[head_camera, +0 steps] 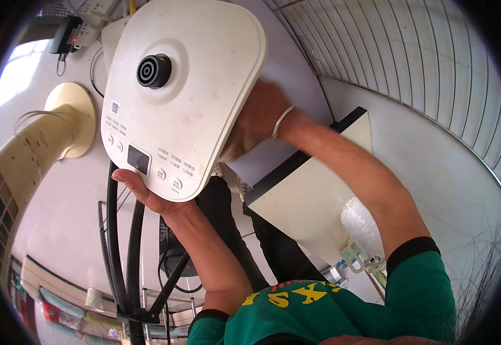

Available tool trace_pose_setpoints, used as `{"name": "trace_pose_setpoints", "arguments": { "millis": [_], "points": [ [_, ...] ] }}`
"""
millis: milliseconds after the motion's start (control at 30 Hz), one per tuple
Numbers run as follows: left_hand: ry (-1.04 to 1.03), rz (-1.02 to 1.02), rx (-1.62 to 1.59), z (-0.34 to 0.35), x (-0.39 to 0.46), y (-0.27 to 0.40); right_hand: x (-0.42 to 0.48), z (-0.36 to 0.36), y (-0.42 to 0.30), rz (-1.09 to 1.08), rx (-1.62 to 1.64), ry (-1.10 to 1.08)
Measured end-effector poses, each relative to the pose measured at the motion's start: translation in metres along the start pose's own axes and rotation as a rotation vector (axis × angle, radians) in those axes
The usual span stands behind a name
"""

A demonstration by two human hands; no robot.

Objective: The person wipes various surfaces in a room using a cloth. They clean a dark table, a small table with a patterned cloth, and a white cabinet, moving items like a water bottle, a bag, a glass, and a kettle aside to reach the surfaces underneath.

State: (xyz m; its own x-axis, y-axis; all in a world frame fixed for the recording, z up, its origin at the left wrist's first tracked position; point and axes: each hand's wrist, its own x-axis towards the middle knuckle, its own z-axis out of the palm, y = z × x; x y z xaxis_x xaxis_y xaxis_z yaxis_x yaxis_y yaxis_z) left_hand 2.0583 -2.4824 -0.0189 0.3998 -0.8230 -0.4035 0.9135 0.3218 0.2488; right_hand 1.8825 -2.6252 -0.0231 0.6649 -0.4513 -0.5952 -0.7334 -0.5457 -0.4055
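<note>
A white electric kettle base (207,64) is held up in front of me, tilted, with its top side towards the camera. On it are a black round coupler (153,71), a small dark display (138,158), several round buttons and printed writing. My left hand (155,194) grips the near edge, thumb beside the display and fingers hidden underneath. My right hand (261,116), blurred and wearing a white band at the wrist, is at the right edge, partly behind the base. Its fingers are hidden, so its grip cannot be made out.
A power strip (91,21) with a black adapter (63,36) lies at the upper left. Below it is a cream pipe (39,146) with a round flange. Black metal tubing (134,241) rises near my left arm. To the right are a wire rack (393,47) and a black-edged cream panel (306,198).
</note>
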Motion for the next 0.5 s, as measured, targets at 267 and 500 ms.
{"name": "trace_pose_setpoints", "arguments": {
  "millis": [267,500],
  "points": [
    [0.092,0.031,0.156,0.009,-0.002,-0.007,-0.028,0.011,0.09,0.299,-0.326,0.329],
    [0.154,0.036,0.195,-0.003,-0.002,-0.003,-0.066,-0.029,0.078,0.457,-0.21,-0.376]
  ]
}}
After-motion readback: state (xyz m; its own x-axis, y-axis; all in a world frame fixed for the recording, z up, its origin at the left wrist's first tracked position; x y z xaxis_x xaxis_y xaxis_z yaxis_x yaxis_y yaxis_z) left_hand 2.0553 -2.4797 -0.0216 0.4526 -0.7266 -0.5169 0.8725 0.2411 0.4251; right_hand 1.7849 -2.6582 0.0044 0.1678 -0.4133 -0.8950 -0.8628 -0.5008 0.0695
